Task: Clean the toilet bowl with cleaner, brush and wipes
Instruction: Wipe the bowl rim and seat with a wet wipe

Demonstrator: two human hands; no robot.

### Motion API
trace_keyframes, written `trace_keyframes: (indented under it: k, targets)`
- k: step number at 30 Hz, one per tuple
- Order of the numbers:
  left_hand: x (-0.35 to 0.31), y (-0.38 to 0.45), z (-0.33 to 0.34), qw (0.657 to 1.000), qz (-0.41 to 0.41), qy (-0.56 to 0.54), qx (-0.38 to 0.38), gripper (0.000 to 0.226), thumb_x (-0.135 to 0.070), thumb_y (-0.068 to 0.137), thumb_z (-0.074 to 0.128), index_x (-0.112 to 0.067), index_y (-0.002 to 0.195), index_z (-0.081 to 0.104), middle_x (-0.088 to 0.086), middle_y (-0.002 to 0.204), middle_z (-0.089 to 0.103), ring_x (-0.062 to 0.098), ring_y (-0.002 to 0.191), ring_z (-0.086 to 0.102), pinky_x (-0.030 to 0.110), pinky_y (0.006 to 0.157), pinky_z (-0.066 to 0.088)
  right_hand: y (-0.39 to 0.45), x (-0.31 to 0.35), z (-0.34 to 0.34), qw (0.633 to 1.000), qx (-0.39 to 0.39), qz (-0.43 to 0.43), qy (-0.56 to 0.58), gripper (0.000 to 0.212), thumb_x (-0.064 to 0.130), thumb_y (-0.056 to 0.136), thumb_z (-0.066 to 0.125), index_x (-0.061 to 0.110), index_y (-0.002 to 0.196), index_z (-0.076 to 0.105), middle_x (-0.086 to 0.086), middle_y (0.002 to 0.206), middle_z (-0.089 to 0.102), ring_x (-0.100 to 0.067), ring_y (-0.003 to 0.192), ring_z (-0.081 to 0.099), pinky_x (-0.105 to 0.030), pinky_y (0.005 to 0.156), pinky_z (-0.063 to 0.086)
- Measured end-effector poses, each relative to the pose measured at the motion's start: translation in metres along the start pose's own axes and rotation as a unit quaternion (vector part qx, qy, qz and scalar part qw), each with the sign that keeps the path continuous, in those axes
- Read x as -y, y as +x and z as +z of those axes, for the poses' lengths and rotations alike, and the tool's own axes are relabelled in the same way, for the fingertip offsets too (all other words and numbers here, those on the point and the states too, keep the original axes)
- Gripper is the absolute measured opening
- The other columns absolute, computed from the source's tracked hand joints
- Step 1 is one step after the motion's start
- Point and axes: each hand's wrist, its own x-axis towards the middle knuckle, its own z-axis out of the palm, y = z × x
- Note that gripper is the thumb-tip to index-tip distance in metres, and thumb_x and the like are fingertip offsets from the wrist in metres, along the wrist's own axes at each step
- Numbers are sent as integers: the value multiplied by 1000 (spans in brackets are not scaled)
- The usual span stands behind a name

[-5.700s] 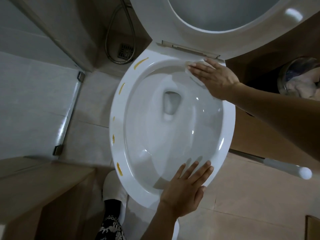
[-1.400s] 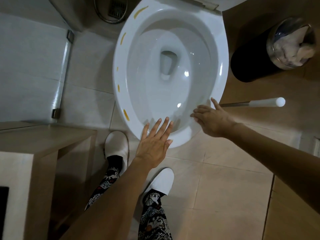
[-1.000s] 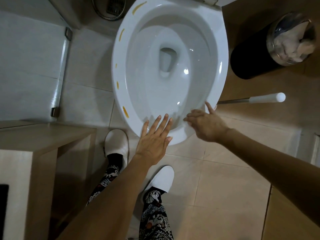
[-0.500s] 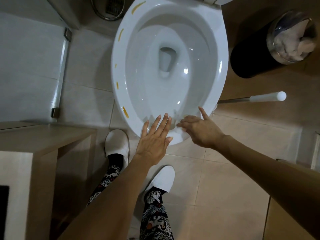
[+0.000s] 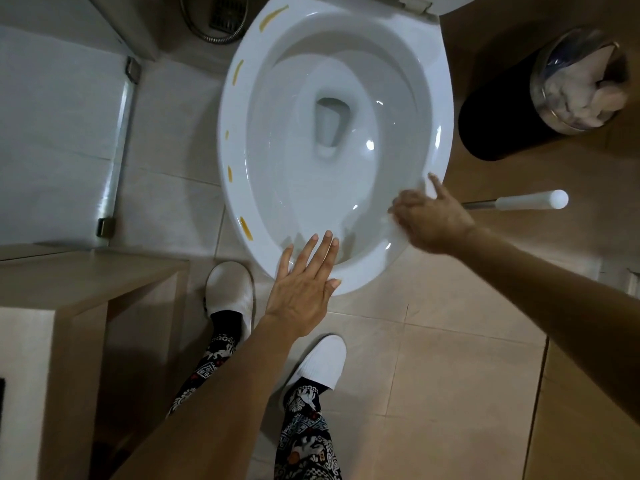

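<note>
The left hand [image 5: 304, 289] is laid flat on the near rim of the toilet bowl [image 5: 446, 109], with its fingers straight and spread, and nothing is held in it. The right hand [image 5: 429, 220] is pressed on the rim at the near right. Its fingers are bent and one finger is stuck out. It is blurred, so whether a wipe is held under it cannot be told. Yellow marks [image 5: 246, 227] are seen along the left rim. A white brush handle [image 5: 526, 201] is seen just right of the right hand. A black bin [image 5: 498, 126] full of crumpled paper is stood to the far right. Two white slippers [image 5: 228, 289] are planted on the tiled floor [image 5: 450, 375] near the bowl.
</note>
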Motion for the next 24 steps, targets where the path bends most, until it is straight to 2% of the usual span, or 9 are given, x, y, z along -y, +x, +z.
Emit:
trace_keyframes:
  k: [4,9,13,17,22,24]
  targets:
    - [1,0,1,1000,6,-8,0,60,-44,96,0,-20,151,-5,-4,160,-5,15,147,-2,43,116,-2,25,-39,-12,998,-10,51,-25,46,28,100,32,18,145,37,3,153,31,-12,147,13,-56,115,-2]
    - [0,0,1,1000,3,-2,-18,58,-40,99,16,-16,151,17,-1,159,16,17,145,18,44,114,9,18,-33,-4,998,-33,37,-28,45,29,100,28,14,139,45,-1,149,37,-16,145,19,-53,116,2]
    - [0,0,1,1000,5,-8,-25,58,-39,99,16,-16,152,16,-3,159,13,16,145,15,43,114,4,31,-50,-12,996,-34,54,-60,47,30,100,27,15,142,42,0,152,32,-15,145,17,-54,115,2]
    - [-1,0,0,999,4,-5,-37,56,-38,99,20,-15,150,25,-1,157,23,17,143,23,43,112,10,49,-60,-18,992,-17,81,-97,49,29,99,27,15,143,39,1,154,28,-15,146,12,-55,115,-1]
    - [0,0,1,999,2,-5,-37,56,-38,98,22,-15,150,25,-2,157,22,16,143,23,43,113,10,34,-47,-8,992,-13,70,-103,49,29,98,29,13,144,39,0,152,31,-15,144,15,-55,115,1]
    - [0,0,1,999,3,-3,-35,56,-38,99,21,-15,150,25,-1,157,22,17,143,23,43,113,10,41,-53,-17,991,-9,77,-113,49,30,99,28,15,145,35,1,154,26,-14,146,11,-54,115,-1]
